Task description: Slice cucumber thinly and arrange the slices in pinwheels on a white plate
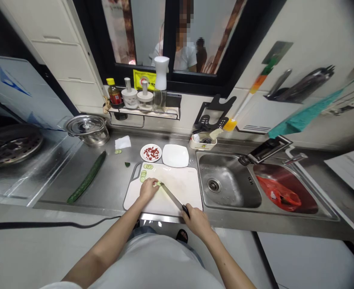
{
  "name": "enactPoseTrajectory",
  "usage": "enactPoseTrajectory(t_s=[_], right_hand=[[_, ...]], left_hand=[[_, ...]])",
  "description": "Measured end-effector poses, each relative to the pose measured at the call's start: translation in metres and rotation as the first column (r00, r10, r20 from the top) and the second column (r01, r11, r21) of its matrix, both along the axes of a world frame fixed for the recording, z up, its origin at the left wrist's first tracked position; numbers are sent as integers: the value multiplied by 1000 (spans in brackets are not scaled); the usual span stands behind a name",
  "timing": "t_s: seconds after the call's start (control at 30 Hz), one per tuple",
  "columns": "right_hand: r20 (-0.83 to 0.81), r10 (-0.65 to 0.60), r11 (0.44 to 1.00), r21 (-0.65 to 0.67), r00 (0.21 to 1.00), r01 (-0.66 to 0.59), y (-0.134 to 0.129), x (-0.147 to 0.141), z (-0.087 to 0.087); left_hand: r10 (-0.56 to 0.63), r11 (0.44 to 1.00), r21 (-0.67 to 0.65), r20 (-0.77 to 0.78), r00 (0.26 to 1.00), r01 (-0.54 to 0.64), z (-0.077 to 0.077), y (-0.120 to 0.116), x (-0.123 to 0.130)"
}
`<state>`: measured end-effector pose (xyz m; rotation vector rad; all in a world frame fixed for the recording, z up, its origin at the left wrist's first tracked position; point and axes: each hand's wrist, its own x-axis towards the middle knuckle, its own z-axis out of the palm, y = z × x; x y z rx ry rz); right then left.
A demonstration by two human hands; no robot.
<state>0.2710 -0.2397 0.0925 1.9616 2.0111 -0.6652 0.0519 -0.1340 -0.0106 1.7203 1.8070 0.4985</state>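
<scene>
Cucumber piece [159, 183] pinched by fingers of left hand [148, 190]; knife [173, 196] grasped by handle in right hand [196, 220], blade tip at piece's right side. Slicing apparently in hand; for next cut, fingertips best tucked clear of blade, piece steadied. Piece held at left fingertips, left of board's [183, 180] middle. Slices [143, 176] near board's far left corner; whole cucumber [88, 177] on surface [114, 182], left of board.

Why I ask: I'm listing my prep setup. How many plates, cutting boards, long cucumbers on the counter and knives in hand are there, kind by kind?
Round plate plus squarish plate: 2
Cutting board: 1
Long cucumber: 1
Knife: 1
Total: 5
</scene>
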Motion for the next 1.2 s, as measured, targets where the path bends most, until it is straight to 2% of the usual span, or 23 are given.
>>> enactPoseTrajectory(t_s=[0.23,0.47,0.77,1.2], right_hand=[[59,54,998,-27,997,-53,1,-4,3],[72,114,993,-44,991,-111,6,0,-3],[92,127,990,-78,988,-120,6,-4,-6],[66,118,992,-59,991,-114,12,-9,-10]], left_hand=[[4,1000,7,13,1000,-4,-2,0,-1],[23,1000,5,16,1000,-23,-5,2,-2],[28,1000,-8,0,1000,-28,-4,2,-2],[41,998,-42,-7,999,-41,-7,4,-2]])
